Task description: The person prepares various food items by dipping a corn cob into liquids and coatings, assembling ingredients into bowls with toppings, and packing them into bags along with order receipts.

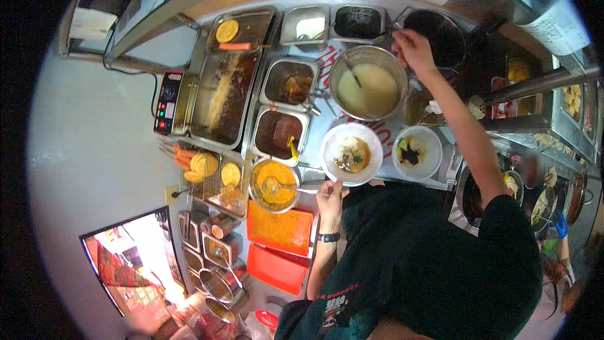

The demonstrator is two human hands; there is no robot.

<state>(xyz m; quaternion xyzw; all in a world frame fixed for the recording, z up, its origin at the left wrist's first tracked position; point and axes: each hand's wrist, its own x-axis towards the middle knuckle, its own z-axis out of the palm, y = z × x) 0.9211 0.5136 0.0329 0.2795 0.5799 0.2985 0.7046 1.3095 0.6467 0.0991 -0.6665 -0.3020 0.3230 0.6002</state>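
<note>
My left hand, with a dark watch at the wrist, grips the near rim of a white bowl that holds brown sauce, something white and a bit of green. My right hand reaches over the far side of the counter, its fingers closed on the thin handle of a utensil that leans into a dark-filled steel pan. Below that hand stands a steel pot of pale broth with a ladle in it. A second white bowl, with dark sauce and greens, is right of the first.
A fryer and sauce pans stand left, above a bowl of orange sauce and red-orange trays. A large dark pot is at the back. A metal bar crosses the right side; beyond it shows a co-worker's blue-gloved hand.
</note>
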